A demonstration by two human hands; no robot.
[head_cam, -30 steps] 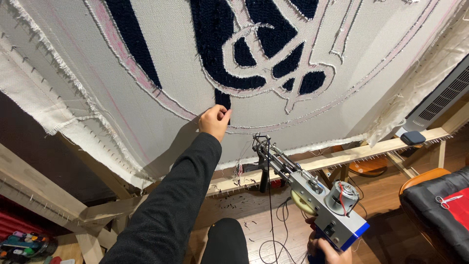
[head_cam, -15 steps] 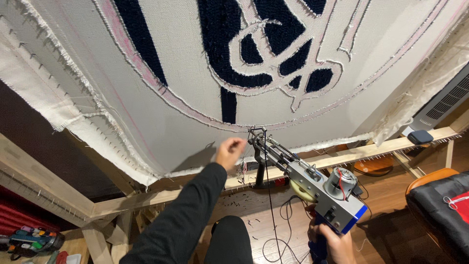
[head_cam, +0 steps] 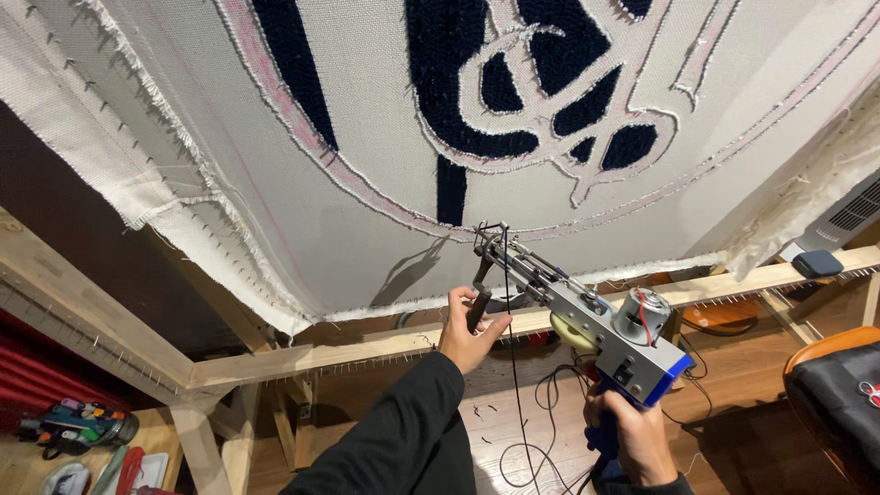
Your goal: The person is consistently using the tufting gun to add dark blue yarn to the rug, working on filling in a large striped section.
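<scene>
My left hand (head_cam: pixel 469 332) is curled around the black front handle (head_cam: pixel 478 307) of the tufting gun (head_cam: pixel 587 316), fingers wrapped and the thumb up along it. My right hand (head_cam: pixel 634 438) is closed tight on the blue rear grip (head_cam: pixel 605 431) low down at the bottom of the view. Between the two hands I see the gun angled up and to the left, its silver body carrying a small round motor (head_cam: pixel 642 307) with red wires and a blue end cap (head_cam: pixel 669 371). The needle tip (head_cam: pixel 490 231) sits just at the stretched cloth (head_cam: pixel 348 110), below the short dark blue stripe (head_cam: pixel 451 191). A dark strand of yarn (head_cam: pixel 513 367) hangs from the tip down toward the floor.

The cloth carries a dark blue tufted pattern (head_cam: pixel 513 82) ringed by a pale pink outline (head_cam: pixel 302 137). It is pinned onto a wooden frame (head_cam: pixel 367 344). A black chair (head_cam: pixel 839 394) with an orange edge stands at right, and tools (head_cam: pixel 78 426) lie at lower left.
</scene>
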